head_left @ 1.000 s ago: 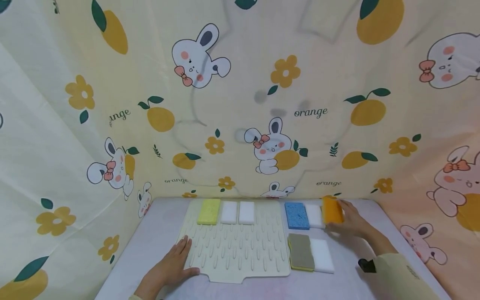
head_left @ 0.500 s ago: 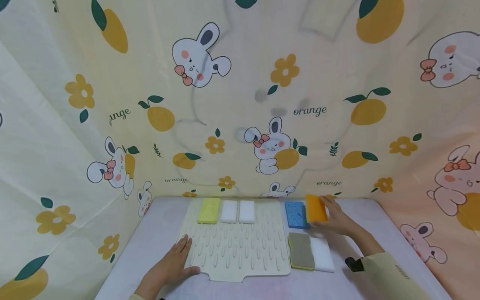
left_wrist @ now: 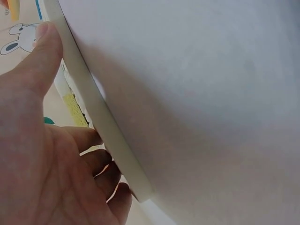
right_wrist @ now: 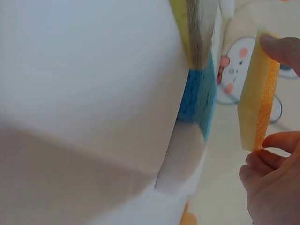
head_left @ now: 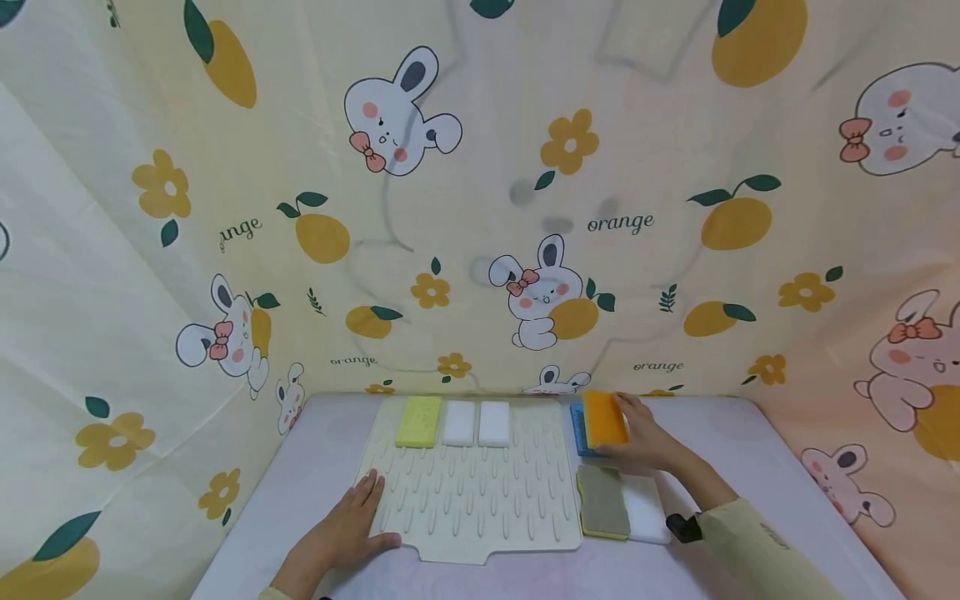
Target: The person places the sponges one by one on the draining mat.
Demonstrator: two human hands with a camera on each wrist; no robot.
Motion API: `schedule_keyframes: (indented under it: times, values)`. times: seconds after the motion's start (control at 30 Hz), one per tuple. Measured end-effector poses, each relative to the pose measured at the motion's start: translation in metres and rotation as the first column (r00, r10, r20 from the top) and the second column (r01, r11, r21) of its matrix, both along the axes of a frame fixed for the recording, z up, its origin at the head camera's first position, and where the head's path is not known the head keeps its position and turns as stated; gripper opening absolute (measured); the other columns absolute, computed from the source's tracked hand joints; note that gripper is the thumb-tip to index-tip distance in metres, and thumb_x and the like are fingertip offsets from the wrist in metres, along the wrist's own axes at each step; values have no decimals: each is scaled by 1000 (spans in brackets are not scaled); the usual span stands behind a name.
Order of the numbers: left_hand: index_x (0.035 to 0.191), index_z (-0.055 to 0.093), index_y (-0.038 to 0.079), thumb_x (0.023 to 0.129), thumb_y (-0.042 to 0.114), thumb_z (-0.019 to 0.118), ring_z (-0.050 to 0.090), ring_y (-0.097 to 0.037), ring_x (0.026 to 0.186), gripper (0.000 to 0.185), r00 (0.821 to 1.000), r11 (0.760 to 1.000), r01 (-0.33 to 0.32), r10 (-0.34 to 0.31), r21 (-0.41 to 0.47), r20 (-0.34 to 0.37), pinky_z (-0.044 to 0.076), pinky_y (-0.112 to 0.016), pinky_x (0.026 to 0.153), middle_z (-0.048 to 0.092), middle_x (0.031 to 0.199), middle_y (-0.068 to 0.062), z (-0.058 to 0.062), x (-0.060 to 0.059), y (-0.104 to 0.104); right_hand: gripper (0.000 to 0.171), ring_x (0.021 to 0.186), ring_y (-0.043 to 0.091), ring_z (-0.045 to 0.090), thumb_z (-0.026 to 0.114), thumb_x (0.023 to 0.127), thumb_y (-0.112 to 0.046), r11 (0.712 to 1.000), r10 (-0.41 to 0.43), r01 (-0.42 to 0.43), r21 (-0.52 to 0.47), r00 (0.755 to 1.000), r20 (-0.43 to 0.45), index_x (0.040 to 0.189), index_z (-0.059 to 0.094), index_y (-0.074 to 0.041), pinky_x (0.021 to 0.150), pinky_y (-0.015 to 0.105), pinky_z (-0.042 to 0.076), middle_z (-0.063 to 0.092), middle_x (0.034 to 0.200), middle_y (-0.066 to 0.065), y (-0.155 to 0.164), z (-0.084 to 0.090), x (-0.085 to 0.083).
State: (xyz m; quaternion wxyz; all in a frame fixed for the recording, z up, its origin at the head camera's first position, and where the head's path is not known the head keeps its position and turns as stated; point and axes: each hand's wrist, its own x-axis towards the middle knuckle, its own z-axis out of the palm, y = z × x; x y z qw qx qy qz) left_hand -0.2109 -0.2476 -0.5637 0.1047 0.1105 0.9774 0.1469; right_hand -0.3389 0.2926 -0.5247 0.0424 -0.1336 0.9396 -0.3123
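Note:
My right hand (head_left: 647,437) pinches an orange sponge (head_left: 604,418) between thumb and fingertips. In the right wrist view the sponge (right_wrist: 258,93) shows a pale yellow layer against its orange one. It is held up in front of a blue sponge (head_left: 578,433), covering most of it in the head view. A white block (right_wrist: 180,159) lies beside the blue sponge, hidden in the head view. My left hand (head_left: 343,527) rests at the left edge of a cream ridged board (head_left: 465,533), its fingers extended and the thumb along the front edge.
Along the board's back lie a yellow sponge (head_left: 418,422), a white block (head_left: 458,423) and another white block (head_left: 493,423). Right of the board sit a grey-topped sponge (head_left: 604,502) and a white block (head_left: 643,510). A patterned curtain (head_left: 480,317) stands behind the table.
My right hand has carried the orange sponge leftward, past the back white block, to in front of the blue sponge. My left hand and the board have stayed in place.

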Motion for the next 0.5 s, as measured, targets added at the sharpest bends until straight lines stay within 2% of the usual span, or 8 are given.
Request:
schedule_keyframes:
  times: [0.27, 0.5]
  values:
    - [164, 32, -7, 88, 70, 75, 23, -42, 162, 116, 1000, 1000, -5, 5, -4, 2, 24, -58, 132, 23, 174, -28, 0, 0, 0, 122, 149, 52, 32, 88, 85, -53, 999, 15, -16, 28, 1000, 5, 168, 20, 5, 119, 75, 35, 13, 173, 29, -27, -3, -4]
    - [165, 32, -6, 88, 72, 74, 22, -41, 163, 118, 1000, 1000, -16, 16, -15, 13, 24, -57, 132, 23, 175, -26, 2, 0, 1, 120, 150, 50, 31, 90, 84, -45, 1000, 29, -29, -2, 999, 18, 167, 21, 6, 122, 72, 34, 15, 173, 28, -48, -3, -4]
